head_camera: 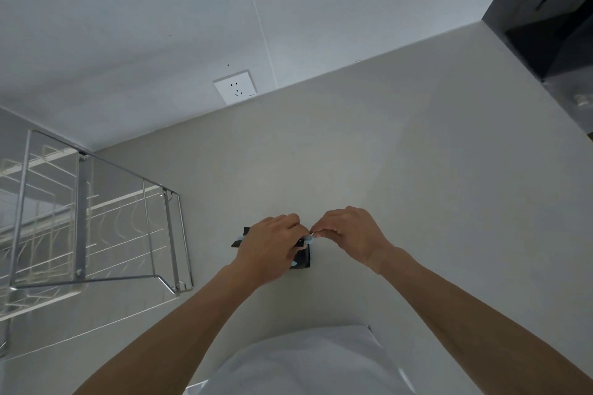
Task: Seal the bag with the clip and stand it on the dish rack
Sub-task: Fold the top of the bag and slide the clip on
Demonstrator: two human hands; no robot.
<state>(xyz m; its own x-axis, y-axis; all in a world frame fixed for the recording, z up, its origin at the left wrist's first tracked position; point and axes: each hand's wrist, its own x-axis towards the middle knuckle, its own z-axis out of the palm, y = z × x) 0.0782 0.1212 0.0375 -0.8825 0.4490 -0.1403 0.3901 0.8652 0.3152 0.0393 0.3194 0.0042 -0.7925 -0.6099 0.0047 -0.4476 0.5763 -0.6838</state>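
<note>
A small black bag [303, 259] lies on the pale counter, mostly hidden under my left hand [269, 247], which presses down on and grips it. A light blue clip [308, 238] runs across the bag's top; only its ends show, one at the left by my knuckles and one at the right. My right hand [348, 234] pinches the clip's right end between thumb and fingertips. The two hands almost touch over the bag. The wire dish rack [90, 218] stands to the left, well apart from the bag.
The counter [401, 170] meets a white wall with a power socket [236, 86] behind. A dark appliance [552, 9] fills the back right corner. My white shirt shows at the bottom edge.
</note>
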